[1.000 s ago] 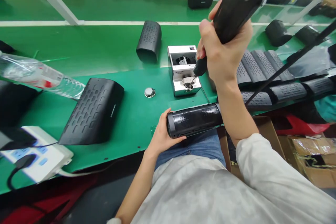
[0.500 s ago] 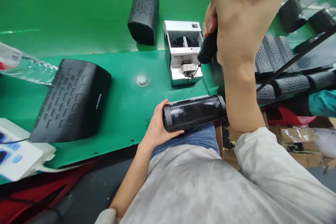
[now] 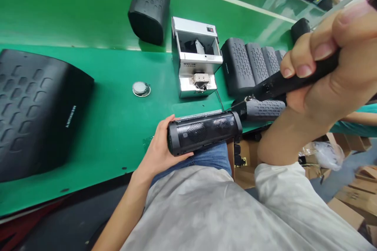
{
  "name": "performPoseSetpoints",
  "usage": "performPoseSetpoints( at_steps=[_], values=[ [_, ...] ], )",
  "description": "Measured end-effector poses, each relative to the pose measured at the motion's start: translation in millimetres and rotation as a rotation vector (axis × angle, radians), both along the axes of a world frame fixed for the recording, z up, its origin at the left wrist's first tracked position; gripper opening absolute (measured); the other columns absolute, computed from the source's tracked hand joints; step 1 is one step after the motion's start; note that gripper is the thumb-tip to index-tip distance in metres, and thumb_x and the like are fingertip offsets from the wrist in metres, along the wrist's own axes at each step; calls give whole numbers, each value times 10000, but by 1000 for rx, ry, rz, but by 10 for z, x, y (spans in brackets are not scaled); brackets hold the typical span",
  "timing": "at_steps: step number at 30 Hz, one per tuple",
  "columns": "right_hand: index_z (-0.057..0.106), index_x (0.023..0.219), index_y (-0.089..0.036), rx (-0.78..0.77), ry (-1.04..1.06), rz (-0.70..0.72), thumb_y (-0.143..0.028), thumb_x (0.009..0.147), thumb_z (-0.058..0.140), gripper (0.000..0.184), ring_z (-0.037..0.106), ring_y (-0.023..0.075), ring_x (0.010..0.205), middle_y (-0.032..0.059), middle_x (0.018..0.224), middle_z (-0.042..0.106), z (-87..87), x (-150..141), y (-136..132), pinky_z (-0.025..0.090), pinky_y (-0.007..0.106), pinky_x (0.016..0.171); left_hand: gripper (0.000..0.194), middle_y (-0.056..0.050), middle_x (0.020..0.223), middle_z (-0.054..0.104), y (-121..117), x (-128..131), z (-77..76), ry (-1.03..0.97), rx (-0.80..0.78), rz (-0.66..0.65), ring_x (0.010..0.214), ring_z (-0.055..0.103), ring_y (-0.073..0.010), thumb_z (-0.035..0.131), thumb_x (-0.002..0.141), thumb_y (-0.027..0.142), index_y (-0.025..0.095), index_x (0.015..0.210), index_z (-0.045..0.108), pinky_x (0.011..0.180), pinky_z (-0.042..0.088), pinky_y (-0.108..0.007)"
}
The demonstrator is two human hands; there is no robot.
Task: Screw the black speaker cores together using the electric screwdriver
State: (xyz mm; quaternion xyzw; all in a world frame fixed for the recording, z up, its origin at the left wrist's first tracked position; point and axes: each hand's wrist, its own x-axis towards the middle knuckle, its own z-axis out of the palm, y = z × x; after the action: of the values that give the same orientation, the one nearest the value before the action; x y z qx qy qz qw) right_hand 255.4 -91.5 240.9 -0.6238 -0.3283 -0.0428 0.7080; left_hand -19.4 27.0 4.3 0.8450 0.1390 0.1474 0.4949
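My left hand (image 3: 161, 145) is wrapped around the left end of a black cylindrical speaker (image 3: 206, 131) with perforated grilles, held at the table's front edge above my lap. In my right hand (image 3: 332, 55) is a black electric screwdriver (image 3: 291, 80), tilted, its thin bit pointing left toward the speaker's right end. Whether the tip touches the speaker I cannot tell. Behind the speaker stands a silver screw feeder (image 3: 197, 59) with a small metal block on its front. A round silver disc (image 3: 141, 89) lies on the green table left of the feeder.
A large black speaker housing (image 3: 44, 110) stands at the left, another (image 3: 150, 6) behind the feeder. Several textured black housings (image 3: 240, 62) line the table at the right. Open cardboard boxes (image 3: 247, 168) sit below on the right, near another person's arm (image 3: 362, 118).
My right hand has drawn the screwdriver from the feeder's front down and rightward, to beside the speaker's right end. My left hand still grips the speaker. The view has shifted right.
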Motion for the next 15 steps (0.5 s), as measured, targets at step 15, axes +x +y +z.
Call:
performPoseSetpoints(
  at_steps=[15],
  values=[
    [728, 955, -288, 174, 45, 143, -171, 742, 825, 262, 361, 87, 381, -129, 565, 515, -286, -143, -109, 387, 204, 367, 1153, -197, 1714, 548, -47, -7, 54, -44, -65, 31, 1602, 611, -450, 1017, 886, 610, 301, 1770, 344, 1376, 516, -672]
  ],
)
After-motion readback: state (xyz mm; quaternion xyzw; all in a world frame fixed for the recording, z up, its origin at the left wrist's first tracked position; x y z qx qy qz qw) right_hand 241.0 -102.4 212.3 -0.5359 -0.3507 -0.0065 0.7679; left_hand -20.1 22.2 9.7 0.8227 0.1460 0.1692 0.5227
